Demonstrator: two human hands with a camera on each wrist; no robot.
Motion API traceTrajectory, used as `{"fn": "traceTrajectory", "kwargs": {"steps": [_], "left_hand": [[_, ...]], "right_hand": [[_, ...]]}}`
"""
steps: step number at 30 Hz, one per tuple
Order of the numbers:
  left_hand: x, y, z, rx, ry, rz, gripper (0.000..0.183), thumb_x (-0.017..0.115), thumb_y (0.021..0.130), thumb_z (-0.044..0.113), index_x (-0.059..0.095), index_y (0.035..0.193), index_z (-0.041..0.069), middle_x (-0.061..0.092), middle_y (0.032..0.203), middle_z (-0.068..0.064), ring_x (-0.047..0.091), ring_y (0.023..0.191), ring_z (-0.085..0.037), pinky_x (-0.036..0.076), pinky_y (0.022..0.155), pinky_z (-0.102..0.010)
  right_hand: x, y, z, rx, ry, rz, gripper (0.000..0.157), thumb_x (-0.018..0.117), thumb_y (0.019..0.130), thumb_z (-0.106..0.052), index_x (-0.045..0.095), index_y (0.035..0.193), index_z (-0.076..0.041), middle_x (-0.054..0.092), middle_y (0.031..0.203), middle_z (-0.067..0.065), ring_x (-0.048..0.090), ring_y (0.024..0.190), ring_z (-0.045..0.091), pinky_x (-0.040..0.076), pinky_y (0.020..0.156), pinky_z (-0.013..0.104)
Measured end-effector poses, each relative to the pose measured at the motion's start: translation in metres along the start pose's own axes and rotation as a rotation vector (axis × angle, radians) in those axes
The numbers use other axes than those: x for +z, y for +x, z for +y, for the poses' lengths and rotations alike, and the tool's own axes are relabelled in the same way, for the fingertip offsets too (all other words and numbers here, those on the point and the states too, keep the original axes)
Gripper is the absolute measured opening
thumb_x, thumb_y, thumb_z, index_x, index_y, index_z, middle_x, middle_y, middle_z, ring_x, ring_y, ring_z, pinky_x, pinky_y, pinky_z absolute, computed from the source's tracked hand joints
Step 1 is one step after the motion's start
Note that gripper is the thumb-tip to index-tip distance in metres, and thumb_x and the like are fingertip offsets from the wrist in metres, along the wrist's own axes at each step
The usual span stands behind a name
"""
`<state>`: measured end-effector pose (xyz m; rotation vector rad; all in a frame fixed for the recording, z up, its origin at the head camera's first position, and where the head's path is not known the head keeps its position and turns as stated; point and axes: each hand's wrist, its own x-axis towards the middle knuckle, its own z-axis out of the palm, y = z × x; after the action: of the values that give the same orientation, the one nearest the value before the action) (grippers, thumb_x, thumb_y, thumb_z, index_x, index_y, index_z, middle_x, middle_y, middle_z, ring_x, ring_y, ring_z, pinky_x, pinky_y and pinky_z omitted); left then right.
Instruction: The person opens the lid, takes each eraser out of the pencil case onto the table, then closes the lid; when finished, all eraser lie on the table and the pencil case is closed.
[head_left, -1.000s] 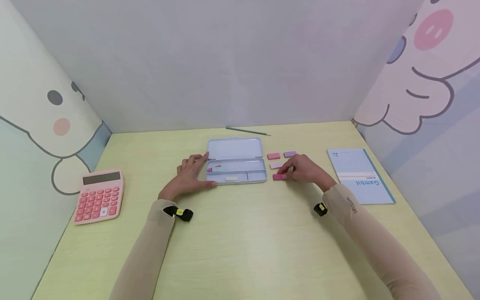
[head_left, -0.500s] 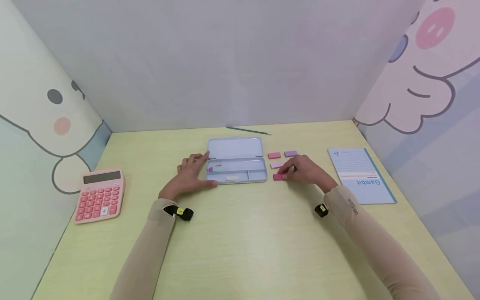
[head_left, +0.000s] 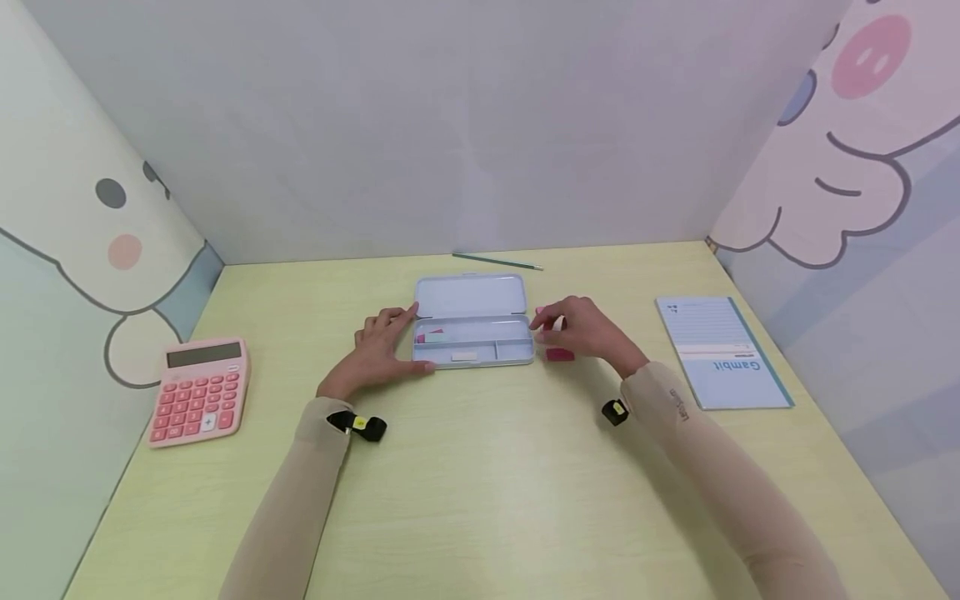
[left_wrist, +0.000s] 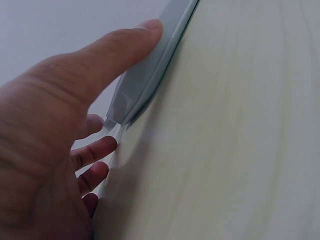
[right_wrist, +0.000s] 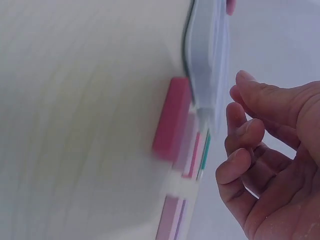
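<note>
The right hand (head_left: 581,327) has shifted left and off the dark pink eraser (head_left: 559,355), which it pinched half a second ago. That eraser now lies free on the table (head_left: 480,475), just right of the near right corner of the open pencil case (head_left: 513,351). The right fingertips are at the case's right edge; contact cannot be confirmed. The right thumb and index finger are close together, the other fingers loosely bent; no object is visible between them.

The left hand (head_left: 377,348) is unchanged: fingers spread wide, thumb along the near left edge of the case, index fingertip at the left edge of the raised lid (head_left: 470,297). This appears to steady the case.

Case contents: one white eraser (head_left: 463,357) in the near left compartment; a mint piece (head_left: 435,337) and a pink piece (head_left: 421,339) at the left end of the far compartment.

Beyond the dark pink eraser, the right wrist view shows a pale pink eraser (right_wrist: 184,146) and a purple eraser (right_wrist: 168,219). Judged from this layout, the release completes handling of the dark pink eraser for the moment; it remains outside the case.
</note>
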<state>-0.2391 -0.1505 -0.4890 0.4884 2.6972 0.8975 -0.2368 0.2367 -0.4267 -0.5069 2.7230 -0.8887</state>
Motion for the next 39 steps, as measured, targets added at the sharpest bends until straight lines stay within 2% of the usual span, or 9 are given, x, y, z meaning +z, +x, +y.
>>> {"fn": "traceTrajectory", "kwargs": {"steps": [4,10,15,24,30,39], "left_hand": [[0.000,0.000,0.000,-0.001,0.002,0.000,0.119,0.084,0.081,0.067,0.016,0.174,0.035,0.024,0.174,-0.011,0.022,0.155,-0.039,0.019,0.125,-0.064],[0.000,0.000,0.000,-0.006,0.013,0.000,0.119,0.083,0.081,0.069,0.016,0.174,0.034,0.024,0.174,-0.011,0.023,0.154,-0.039,0.020,0.124,-0.064],[0.001,0.001,0.002,-0.011,0.009,0.002,0.119,0.082,0.081,0.070,0.016,0.174,0.036,0.024,0.174,-0.010,0.022,0.155,-0.038,0.021,0.125,-0.065],[0.001,0.000,0.003,-0.032,0.012,0.007,0.120,0.082,0.080,0.072,0.017,0.173,0.036,0.025,0.174,-0.009,0.023,0.155,-0.038,0.021,0.125,-0.066],[0.001,0.001,0.002,-0.028,0.024,0.005,0.122,0.083,0.080,0.072,0.017,0.174,0.031,0.024,0.174,-0.011,0.024,0.154,-0.039,0.020,0.126,-0.067],[-0.001,0.000,0.004,-0.013,0.026,0.011,0.119,0.082,0.083,0.067,0.017,0.174,0.026,0.026,0.173,-0.013,0.025,0.154,-0.040,0.022,0.126,-0.066]], "right_hand": [[0.006,0.012,-0.014,-0.066,0.007,0.006,0.016,0.079,0.097,-0.015,0.084,0.112,-0.010,0.078,0.098,0.005,0.058,0.075,0.019,0.049,0.069,0.029],[0.016,0.030,-0.040,-0.107,0.036,-0.007,0.019,0.080,0.097,-0.015,0.083,0.115,-0.010,0.079,0.097,0.004,0.063,0.085,0.023,0.051,0.075,0.030],[0.023,0.044,-0.055,-0.157,0.039,-0.028,0.019,0.079,0.098,-0.017,0.083,0.116,-0.010,0.080,0.099,0.005,0.064,0.082,0.022,0.051,0.072,0.029],[0.034,0.064,-0.072,-0.157,0.024,-0.085,0.021,0.078,0.099,-0.019,0.082,0.119,-0.012,0.080,0.106,0.005,0.068,0.093,0.024,0.056,0.082,0.033],[0.041,0.075,-0.077,-0.135,0.005,-0.113,0.022,0.078,0.099,-0.019,0.082,0.121,-0.014,0.080,0.109,0.004,0.069,0.096,0.023,0.058,0.088,0.035],[0.055,0.086,-0.084,-0.127,-0.002,-0.150,0.023,0.080,0.097,-0.017,0.083,0.120,-0.013,0.081,0.108,0.005,0.067,0.101,0.021,0.054,0.089,0.031]]}}
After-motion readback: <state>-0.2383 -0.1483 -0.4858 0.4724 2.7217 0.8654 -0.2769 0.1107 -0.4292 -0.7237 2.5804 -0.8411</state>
